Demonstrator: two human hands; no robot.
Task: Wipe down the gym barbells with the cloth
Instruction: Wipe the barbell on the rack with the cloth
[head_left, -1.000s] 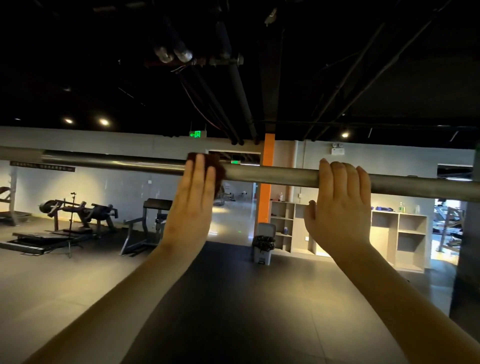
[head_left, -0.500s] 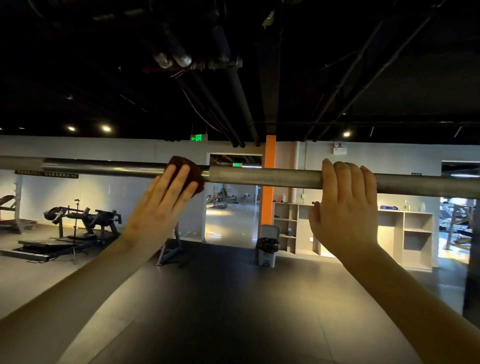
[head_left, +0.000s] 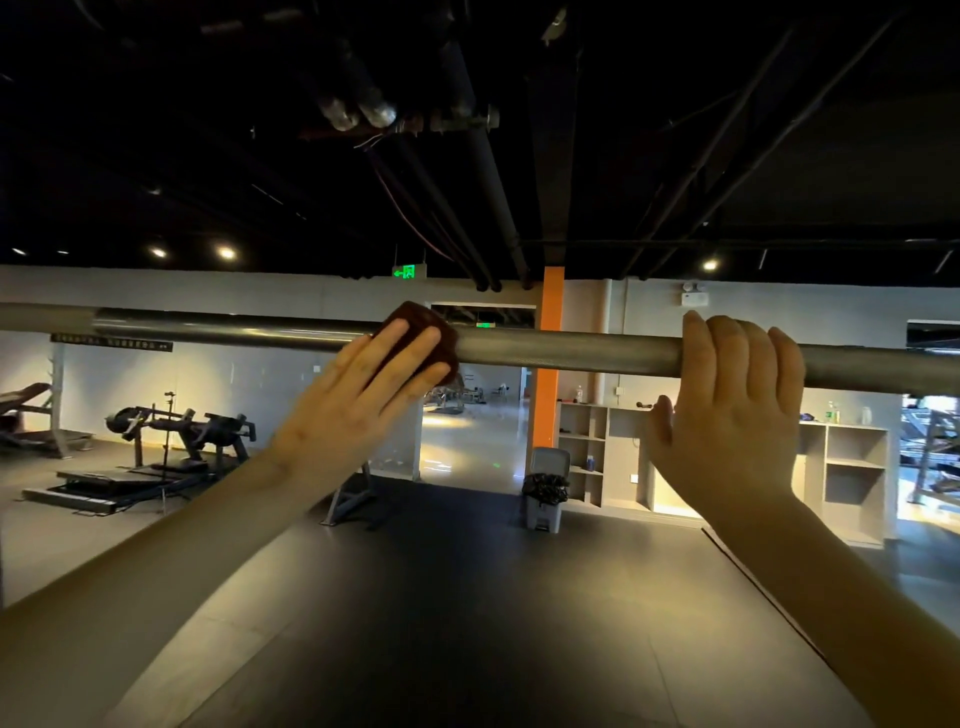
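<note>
At head height before you, the long grey steel barbell (head_left: 571, 351) runs level across the room. Your left hand (head_left: 358, 410) presses the small dark brown cloth (head_left: 413, 316) against it with straight, spread fingers. Your right hand (head_left: 727, 410) hooks its fingers over the knurled shaft, well apart. The bar looks rigid and heavy and should not flex. The cloth is soft and may slide, so wrap it round the shaft.
</note>
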